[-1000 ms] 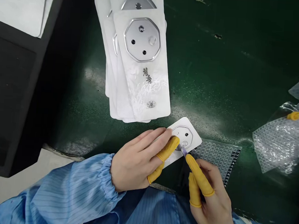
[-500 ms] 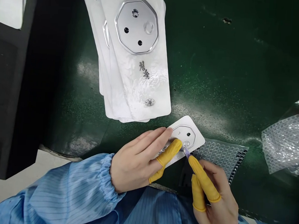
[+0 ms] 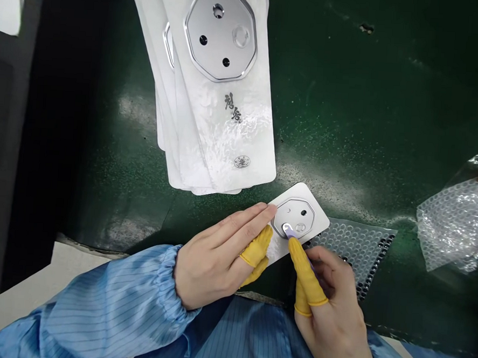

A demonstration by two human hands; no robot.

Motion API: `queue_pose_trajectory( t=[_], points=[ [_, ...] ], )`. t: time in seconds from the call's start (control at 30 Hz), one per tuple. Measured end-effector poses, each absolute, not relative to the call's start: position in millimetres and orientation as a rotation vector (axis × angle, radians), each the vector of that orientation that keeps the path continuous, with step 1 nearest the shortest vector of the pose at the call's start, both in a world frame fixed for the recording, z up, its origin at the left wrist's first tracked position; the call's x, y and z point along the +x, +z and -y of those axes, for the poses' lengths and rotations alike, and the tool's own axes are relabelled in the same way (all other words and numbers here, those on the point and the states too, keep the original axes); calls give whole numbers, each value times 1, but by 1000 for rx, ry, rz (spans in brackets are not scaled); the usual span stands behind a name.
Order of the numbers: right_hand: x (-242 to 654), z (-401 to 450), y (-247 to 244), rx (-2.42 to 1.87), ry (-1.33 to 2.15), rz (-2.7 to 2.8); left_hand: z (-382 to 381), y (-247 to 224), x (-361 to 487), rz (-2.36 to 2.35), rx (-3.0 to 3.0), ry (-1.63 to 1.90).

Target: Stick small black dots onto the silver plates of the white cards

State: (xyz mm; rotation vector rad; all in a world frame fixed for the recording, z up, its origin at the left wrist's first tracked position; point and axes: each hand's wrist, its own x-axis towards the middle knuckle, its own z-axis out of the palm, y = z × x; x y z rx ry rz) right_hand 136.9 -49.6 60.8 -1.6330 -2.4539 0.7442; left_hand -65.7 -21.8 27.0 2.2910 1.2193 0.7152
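small panel: we see it (image 3: 295, 215) on the near side of the green table (image 3: 368, 111), tilted in our view, octagon at its upper right end.
left hand: its bare fingertips lie on the panel's left side, and the hand (image 3: 214, 253) covers part of that edge; we cannot tell whether the thumb closes underneath.
right hand: we find this hand (image 3: 332, 309) pinched round a slim tool (image 3: 289, 232), behind its pale tip.
tool tip: over the lower left of the octagon, between the two hands; we cannot tell if it touches.
panel to grip: just beyond the right fingertips, up and left of them, right of the left hand.
dotted sheet: we spot it (image 3: 352, 242) right of the panel, partly behind the right hand.
panel stack: larger in our view, the stack (image 3: 245, 141) lies farther up the table.
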Motion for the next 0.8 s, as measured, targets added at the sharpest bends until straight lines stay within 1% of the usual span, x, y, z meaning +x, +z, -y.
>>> queue_pose_trajectory(
  t=[0.27,0.4,0.5,0.8],
  points=[
    [138,56,60,-1702,670,2516,23,26,-67,-1190,2323,653],
    [143,55,63,-1628,763,2592,23,29,-67,-1143,2347,537],
    [143,51,66,-1625,799,2606,21,31,-65,-1166,2303,583],
    [137,31,75,-1424,733,2718,18,35,-60,-1191,2233,612]
  ],
)
